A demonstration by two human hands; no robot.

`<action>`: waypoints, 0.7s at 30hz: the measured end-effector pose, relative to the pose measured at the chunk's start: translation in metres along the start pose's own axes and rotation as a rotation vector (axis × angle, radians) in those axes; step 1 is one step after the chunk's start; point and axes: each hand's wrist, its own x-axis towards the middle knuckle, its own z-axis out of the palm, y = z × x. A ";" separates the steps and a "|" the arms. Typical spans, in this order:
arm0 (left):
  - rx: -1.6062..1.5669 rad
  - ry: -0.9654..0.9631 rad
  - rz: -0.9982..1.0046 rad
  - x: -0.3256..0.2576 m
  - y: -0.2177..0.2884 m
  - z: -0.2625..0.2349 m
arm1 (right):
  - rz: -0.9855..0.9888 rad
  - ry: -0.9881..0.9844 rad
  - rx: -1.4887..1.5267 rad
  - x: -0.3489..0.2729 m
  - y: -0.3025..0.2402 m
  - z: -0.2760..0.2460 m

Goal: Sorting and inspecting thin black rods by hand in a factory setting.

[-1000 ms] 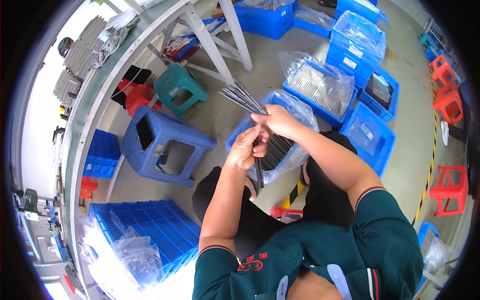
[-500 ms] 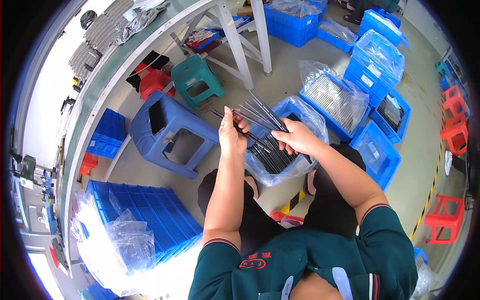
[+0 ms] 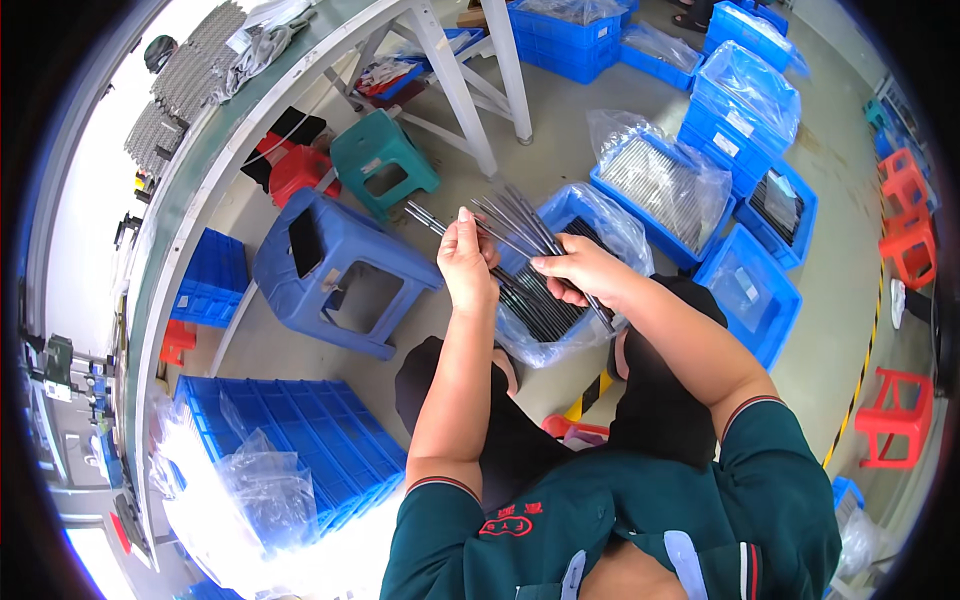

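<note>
In front of my knees stands a blue crate lined with clear plastic, and many dark thin rods lie in it. Over its left edge my left hand is closed round a few dark metal rods, which slant up to the left. My right hand, above the crate, grips a fanned bundle of similar rods pointing up and left. The fingers of both hands are close together, and the rods' lower parts pass partly behind them.
Left of the crate is a blue stool with a black phone on it; a green stool stands behind. At right are a crate of pale rods and a blue bin. Stacked blue crates stand at lower left.
The rods in my left hand now reach further out to the upper left. My right hand and its bundle have shifted slightly left. The whole view has tilted a little.
</note>
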 end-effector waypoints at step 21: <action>-0.015 -0.358 -0.478 -0.020 -0.015 0.000 | -0.180 0.135 0.305 0.014 -0.010 -0.023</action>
